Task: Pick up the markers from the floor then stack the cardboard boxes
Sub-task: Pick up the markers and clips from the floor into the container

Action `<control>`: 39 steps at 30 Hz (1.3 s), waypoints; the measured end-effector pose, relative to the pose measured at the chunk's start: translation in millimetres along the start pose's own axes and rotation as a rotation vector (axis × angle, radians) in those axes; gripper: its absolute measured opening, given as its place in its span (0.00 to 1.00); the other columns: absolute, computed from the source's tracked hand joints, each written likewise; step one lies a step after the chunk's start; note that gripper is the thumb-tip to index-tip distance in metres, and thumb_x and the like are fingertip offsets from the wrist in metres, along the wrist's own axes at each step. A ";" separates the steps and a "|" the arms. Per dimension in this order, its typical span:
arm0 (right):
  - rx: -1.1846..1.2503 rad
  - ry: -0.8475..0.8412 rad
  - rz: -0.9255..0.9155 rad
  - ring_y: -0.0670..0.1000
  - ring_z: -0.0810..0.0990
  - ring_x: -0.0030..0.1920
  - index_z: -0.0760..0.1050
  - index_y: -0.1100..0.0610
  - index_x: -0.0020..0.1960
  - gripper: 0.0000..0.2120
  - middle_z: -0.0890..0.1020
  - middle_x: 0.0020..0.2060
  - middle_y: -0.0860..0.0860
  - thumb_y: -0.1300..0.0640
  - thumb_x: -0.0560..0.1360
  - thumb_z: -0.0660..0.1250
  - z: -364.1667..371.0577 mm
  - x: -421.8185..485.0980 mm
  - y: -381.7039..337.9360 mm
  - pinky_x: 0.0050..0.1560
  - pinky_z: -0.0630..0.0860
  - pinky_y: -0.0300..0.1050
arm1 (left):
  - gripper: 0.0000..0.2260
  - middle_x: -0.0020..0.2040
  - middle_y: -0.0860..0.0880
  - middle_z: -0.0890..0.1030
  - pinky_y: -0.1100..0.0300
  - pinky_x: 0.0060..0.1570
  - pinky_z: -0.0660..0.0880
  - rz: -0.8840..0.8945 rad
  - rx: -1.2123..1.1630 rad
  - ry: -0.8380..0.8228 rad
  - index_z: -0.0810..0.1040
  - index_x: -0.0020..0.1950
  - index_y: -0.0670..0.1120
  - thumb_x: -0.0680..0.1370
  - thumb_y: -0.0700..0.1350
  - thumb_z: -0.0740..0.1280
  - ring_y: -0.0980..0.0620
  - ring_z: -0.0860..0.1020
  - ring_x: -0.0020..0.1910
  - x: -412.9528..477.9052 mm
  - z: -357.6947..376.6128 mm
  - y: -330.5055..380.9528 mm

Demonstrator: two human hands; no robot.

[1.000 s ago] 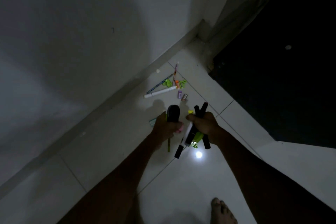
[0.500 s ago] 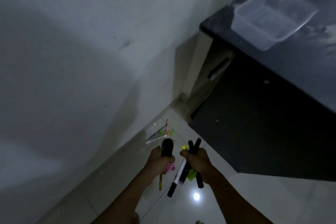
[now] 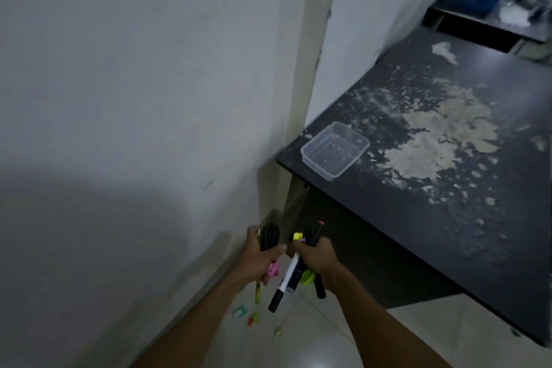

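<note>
Marker pickup step, I'm guessing. Left hand (image 3: 259, 258) is gripping a dark rounded thing (image 3: 269, 236) plus a yellow pen (image 3: 257, 293), and right hand (image 3: 317, 257) is clutching a bunch of markers (image 3: 288, 276). Small coloured bits (image 3: 252, 319) are lying on the floor (image 3: 418, 337) by the left wall. Next probably needs dumping these into the clear tub (image 3: 334, 150), far right.

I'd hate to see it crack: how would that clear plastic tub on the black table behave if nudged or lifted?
The clear plastic tub looks thin-walled and empty, so probably very light and slightly flexible. Low and flat-bottomed, it should slide on the black table rather than tip. It sits near the table's corner, so a hard nudge might send it off.
</note>
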State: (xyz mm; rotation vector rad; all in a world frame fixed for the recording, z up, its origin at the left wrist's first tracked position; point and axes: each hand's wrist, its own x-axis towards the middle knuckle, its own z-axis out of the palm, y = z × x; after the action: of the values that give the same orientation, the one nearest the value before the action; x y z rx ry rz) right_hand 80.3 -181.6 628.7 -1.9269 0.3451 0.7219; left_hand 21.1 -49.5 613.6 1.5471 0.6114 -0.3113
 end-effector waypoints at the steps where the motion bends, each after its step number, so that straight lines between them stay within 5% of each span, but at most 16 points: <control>1: 0.018 0.021 -0.011 0.54 0.76 0.35 0.74 0.58 0.34 0.09 0.76 0.33 0.56 0.63 0.71 0.71 -6.2 -4.8 -9.7 0.36 0.74 0.43 | 0.22 0.31 0.45 0.74 0.58 0.27 0.71 0.033 -0.004 -0.010 0.60 0.64 0.48 0.77 0.44 0.69 0.47 0.72 0.26 -4.4 -1.6 13.0; 5: 0.027 0.091 -0.060 0.49 0.74 0.32 0.74 0.59 0.35 0.09 0.76 0.32 0.54 0.62 0.72 0.71 -30.6 -16.9 -47.2 0.35 0.73 0.42 | 0.20 0.45 0.49 0.76 0.58 0.40 0.76 0.184 0.100 0.005 0.64 0.63 0.51 0.76 0.45 0.70 0.61 0.79 0.35 -16.2 -8.7 65.5; 8: 0.070 0.132 -0.071 0.51 0.75 0.33 0.74 0.58 0.35 0.09 0.76 0.33 0.54 0.61 0.72 0.71 -46.1 -17.4 -68.5 0.42 0.77 0.50 | 0.18 0.56 0.48 0.77 0.53 0.53 0.78 0.253 0.157 -0.009 0.69 0.62 0.52 0.76 0.49 0.70 0.50 0.79 0.53 -14.7 -10.6 95.7; 10: 0.093 0.147 -0.069 0.51 0.76 0.32 0.75 0.60 0.38 0.06 0.77 0.34 0.55 0.61 0.72 0.71 -54.1 -16.6 -77.4 0.37 0.77 0.48 | 0.16 0.57 0.48 0.79 0.51 0.57 0.77 0.252 0.135 0.005 0.70 0.62 0.52 0.76 0.50 0.69 0.48 0.78 0.55 -11.9 -9.3 105.9; 12: 0.108 0.149 -0.054 0.51 0.76 0.33 0.75 0.61 0.43 0.05 0.78 0.37 0.56 0.61 0.72 0.70 -60.3 -13.2 -84.7 0.34 0.75 0.44 | 0.15 0.56 0.48 0.79 0.51 0.56 0.77 0.245 0.133 0.007 0.70 0.61 0.51 0.77 0.50 0.68 0.49 0.78 0.55 -8.1 -6.7 116.5; 17: 0.143 0.225 -0.032 0.55 0.79 0.43 0.77 0.64 0.53 0.14 0.80 0.46 0.59 0.58 0.71 0.72 -75.5 6.0 -101.6 0.46 0.78 0.49 | 0.16 0.52 0.49 0.77 0.59 0.44 0.77 0.208 0.171 0.000 0.70 0.65 0.47 0.78 0.45 0.67 0.54 0.78 0.45 14.2 4.7 141.9; 22: 0.160 0.265 -0.048 0.57 0.80 0.46 0.76 0.61 0.46 0.09 0.80 0.45 0.59 0.58 0.70 0.72 -98.6 27.5 -129.2 0.49 0.79 0.51 | 0.11 0.39 0.50 0.76 0.61 0.27 0.74 0.190 0.209 0.015 0.69 0.59 0.48 0.78 0.42 0.66 0.59 0.76 0.25 40.5 21.2 179.0; 27: 0.153 0.274 -0.075 0.55 0.77 0.42 0.73 0.59 0.38 0.10 0.75 0.35 0.54 0.58 0.71 0.72 -126.9 61.7 -168.5 0.39 0.73 0.45 | 0.19 0.51 0.44 0.78 0.57 0.36 0.78 0.200 0.246 0.049 0.71 0.65 0.46 0.75 0.41 0.69 0.47 0.78 0.43 76.7 40.7 222.2; 29: 0.143 0.271 -0.076 0.58 0.80 0.47 0.76 0.62 0.44 0.10 0.77 0.39 0.56 0.56 0.71 0.73 -133.2 76.7 -180.0 0.42 0.74 0.46 | 0.19 0.57 0.42 0.78 0.56 0.45 0.78 0.216 0.256 0.065 0.72 0.64 0.46 0.74 0.40 0.70 0.47 0.77 0.49 93.9 45.7 233.6; 32: 0.113 0.266 -0.043 0.59 0.80 0.53 0.75 0.66 0.58 0.22 0.80 0.50 0.61 0.54 0.70 0.73 -136.4 95.3 -188.1 0.43 0.73 0.46 | 0.19 0.60 0.40 0.78 0.59 0.42 0.78 0.217 0.234 0.078 0.75 0.63 0.44 0.73 0.36 0.71 0.46 0.77 0.50 115.9 49.6 246.5; 36: 0.102 0.271 -0.001 0.59 0.80 0.54 0.73 0.65 0.60 0.23 0.80 0.53 0.60 0.54 0.71 0.73 -132.4 111.3 -190.2 0.43 0.72 0.45 | 0.22 0.63 0.41 0.76 0.48 0.49 0.81 0.190 0.258 0.027 0.75 0.65 0.44 0.72 0.35 0.71 0.40 0.78 0.58 139.2 51.5 250.8; 39: 0.088 0.277 0.009 0.59 0.79 0.56 0.74 0.65 0.60 0.21 0.79 0.53 0.59 0.55 0.72 0.72 -124.7 120.2 -189.9 0.45 0.73 0.45 | 0.23 0.64 0.41 0.76 0.51 0.50 0.80 0.190 0.265 0.004 0.74 0.67 0.44 0.73 0.35 0.71 0.42 0.77 0.60 153.3 50.5 248.8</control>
State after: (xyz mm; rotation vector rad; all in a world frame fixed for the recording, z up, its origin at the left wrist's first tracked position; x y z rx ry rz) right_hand 316.1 -197.8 729.6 -1.9437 0.5472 0.4369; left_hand 292.3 -64.1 732.8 1.8467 0.4337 -0.2518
